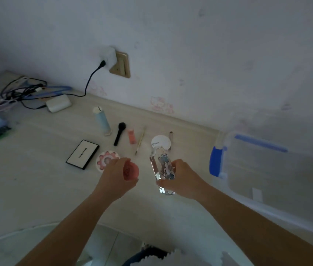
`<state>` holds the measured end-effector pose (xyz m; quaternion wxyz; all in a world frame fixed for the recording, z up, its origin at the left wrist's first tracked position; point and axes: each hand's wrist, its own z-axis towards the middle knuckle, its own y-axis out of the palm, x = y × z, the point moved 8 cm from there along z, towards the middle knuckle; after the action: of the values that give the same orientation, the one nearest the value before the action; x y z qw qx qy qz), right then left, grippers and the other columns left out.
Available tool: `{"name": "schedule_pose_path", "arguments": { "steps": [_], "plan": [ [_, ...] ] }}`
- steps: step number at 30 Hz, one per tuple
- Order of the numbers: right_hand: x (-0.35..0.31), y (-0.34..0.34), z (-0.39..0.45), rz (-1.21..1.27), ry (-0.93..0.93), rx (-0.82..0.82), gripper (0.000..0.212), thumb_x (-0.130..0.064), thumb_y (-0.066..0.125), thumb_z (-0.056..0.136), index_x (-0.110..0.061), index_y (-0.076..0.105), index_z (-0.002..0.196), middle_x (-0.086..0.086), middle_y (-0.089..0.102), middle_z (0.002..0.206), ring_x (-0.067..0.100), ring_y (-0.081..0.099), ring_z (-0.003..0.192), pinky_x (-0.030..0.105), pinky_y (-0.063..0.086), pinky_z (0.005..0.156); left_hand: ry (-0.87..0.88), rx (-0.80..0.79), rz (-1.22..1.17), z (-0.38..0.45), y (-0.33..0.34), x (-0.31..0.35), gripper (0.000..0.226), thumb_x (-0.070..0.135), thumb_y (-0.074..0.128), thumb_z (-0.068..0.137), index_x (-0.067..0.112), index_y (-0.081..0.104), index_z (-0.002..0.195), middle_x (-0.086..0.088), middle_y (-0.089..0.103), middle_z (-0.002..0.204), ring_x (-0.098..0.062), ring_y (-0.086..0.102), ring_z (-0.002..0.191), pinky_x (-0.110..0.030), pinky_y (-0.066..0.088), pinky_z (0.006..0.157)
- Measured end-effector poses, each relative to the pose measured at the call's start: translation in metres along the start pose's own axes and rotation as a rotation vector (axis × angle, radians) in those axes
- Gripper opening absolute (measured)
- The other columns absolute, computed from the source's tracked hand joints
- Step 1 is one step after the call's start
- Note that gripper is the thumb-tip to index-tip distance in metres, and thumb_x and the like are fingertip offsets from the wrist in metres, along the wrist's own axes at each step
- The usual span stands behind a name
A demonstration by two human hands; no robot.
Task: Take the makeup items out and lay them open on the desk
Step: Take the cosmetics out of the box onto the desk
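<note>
My left hand (pixel 116 176) grips a small round pink item (pixel 131 171) above the desk (pixel 36 185). A clear, faceted bottle (pixel 163 167) with a patterned inside is held in my right hand (pixel 183 179), tilted away from me. Laid out on the desk beyond my hands are a black-edged palette (pixel 82 154), a round pink-and-white compact (pixel 106 160), a pale blue tube (pixel 102 120), a black brush (pixel 119 133), a small pink stick (pixel 132 136), a thin pencil (pixel 140 142), a white round item (pixel 161 142) and a small metal tool (pixel 171 135).
A clear plastic storage box with blue latches (pixel 270 175) stands at the right. Tangled cables (pixel 21 91), a white charger block (pixel 58 103) and blue things lie at the far left. A wall socket (pixel 120 64) with a plug sits above the desk.
</note>
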<state>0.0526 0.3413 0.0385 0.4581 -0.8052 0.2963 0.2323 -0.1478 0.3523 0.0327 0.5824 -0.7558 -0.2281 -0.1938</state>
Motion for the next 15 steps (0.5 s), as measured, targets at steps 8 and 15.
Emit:
{"name": "schedule_pose_path", "arguments": {
  "steps": [8, 15],
  "plan": [
    [0.035, 0.056, 0.022, -0.109, 0.288, 0.027, 0.078, -0.058, 0.069, 0.067, -0.008, 0.040, 0.120, 0.009, 0.042, 0.116, 0.028, 0.054, 0.109, 0.035, 0.046, 0.088, 0.002, -0.042, -0.050, 0.015, 0.031, -0.030, 0.065, 0.023, 0.076, 0.069, 0.011, 0.052, 0.128, -0.011, 0.053, 0.124, -0.028, 0.048, 0.117, -0.033, 0.039, 0.098],
    [0.036, 0.060, 0.035, -0.271, 0.355, 0.076, 0.079, -0.057, 0.066, 0.068, -0.009, 0.036, 0.123, 0.009, 0.040, 0.120, 0.030, 0.051, 0.113, 0.035, 0.044, 0.087, 0.004, -0.015, -0.021, 0.029, 0.046, -0.032, 0.059, 0.027, 0.072, 0.072, 0.016, 0.053, 0.126, -0.007, 0.051, 0.126, -0.029, 0.053, 0.111, -0.034, 0.044, 0.093]
  ]
}}
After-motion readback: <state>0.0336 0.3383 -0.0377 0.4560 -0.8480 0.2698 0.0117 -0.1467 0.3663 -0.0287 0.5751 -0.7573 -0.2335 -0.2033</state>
